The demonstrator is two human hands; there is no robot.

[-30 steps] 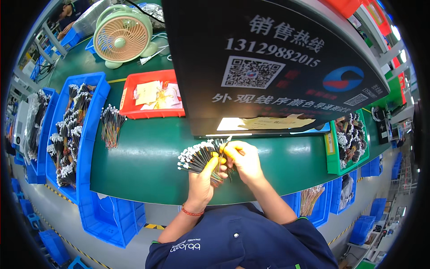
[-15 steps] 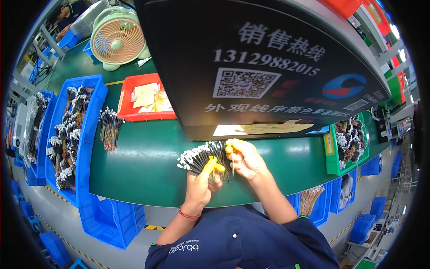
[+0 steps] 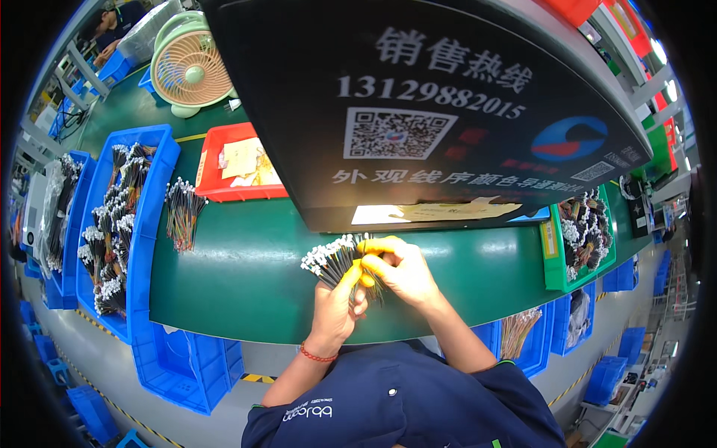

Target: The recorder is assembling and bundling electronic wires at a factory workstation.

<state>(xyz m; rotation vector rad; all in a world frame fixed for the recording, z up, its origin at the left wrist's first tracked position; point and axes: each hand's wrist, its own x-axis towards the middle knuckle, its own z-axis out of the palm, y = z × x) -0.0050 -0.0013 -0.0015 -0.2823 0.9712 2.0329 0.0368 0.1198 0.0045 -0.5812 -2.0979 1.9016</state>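
A fanned bundle of black cables with white connectors (image 3: 328, 257) is gripped in my left hand (image 3: 337, 302), just above the green bench top. Yellow covers sit on the thumb and fingertips of both hands. My right hand (image 3: 403, 272) meets the bundle at its right side, thumb and forefinger pinched on cable there and touching the left fingertips. Those fingers hide exactly how many cables the right hand pinches. The white connectors point to the far left, and thin cable ends hang below the fingers.
A large black box-shaped machine (image 3: 448, 97) overhangs the bench (image 3: 224, 291) beyond my hands. Leftward are a loose cable bundle (image 3: 184, 213), a blue bin of cables (image 3: 142, 261), a red tray (image 3: 224, 190) and a fan (image 3: 193, 73). A green bin (image 3: 553, 254) of cables stands right.
My right hand has moved left from beside the bundle, where it held a cable upright, onto the bundle next to my left fingers. The left hand has barely shifted.
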